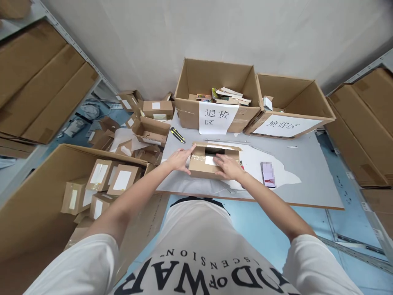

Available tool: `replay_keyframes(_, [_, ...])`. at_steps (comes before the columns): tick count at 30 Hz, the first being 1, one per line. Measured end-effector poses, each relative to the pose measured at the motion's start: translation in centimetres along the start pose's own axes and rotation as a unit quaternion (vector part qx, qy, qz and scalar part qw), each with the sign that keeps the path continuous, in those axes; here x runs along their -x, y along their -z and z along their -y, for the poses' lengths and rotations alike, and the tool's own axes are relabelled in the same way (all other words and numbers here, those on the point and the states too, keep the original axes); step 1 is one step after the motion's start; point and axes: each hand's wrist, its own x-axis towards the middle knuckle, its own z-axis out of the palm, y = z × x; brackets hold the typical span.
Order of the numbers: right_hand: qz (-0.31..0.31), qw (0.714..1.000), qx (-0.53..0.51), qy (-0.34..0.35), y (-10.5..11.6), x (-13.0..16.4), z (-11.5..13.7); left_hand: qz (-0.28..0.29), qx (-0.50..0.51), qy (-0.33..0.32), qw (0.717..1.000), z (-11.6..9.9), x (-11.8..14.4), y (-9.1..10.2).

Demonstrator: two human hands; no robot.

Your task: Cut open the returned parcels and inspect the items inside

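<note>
In front of me on the table lies a small brown cardboard box [199, 167] with clear tape and a white label on top. A dark gap shows in its top, so it is partly open; its contents cannot be made out. My left hand [180, 159] grips the box's left end, fingers at the far corner and thumb at the near one. Over the right part of the top is my right hand [229, 167], its fingertips at the edge of the gap and its thumb against the near side, holding the box there.
A yellow and black utility knife [177, 135] and a phone [268, 174] lie on the table [316, 180]. Behind stand a large carton [187, 116] holding books and another labelled carton [294, 119]. A big carton [86, 150] of small boxes is at left, near opened boxes [150, 130].
</note>
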Motion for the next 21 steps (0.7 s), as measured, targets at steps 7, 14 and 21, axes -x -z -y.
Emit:
replay_keyframes(7, [0.038,0.992,0.008,-0.116,0.7,-0.5,0.3,-0.015,-0.051,-0.025,0.998,0.2,-1.6,0.6])
replay_keyframes(14, [-0.047,0.994,0.068,-0.074,-3.0,5.6,5.3,0.006,-0.052,-0.021,0.998,0.7,-3.3,1.4])
replay_keyframes(21, [-0.017,0.999,-0.006,-0.048,-9.4,7.8,5.8,0.024,-0.038,-0.047,0.998,0.7,-2.4,1.3])
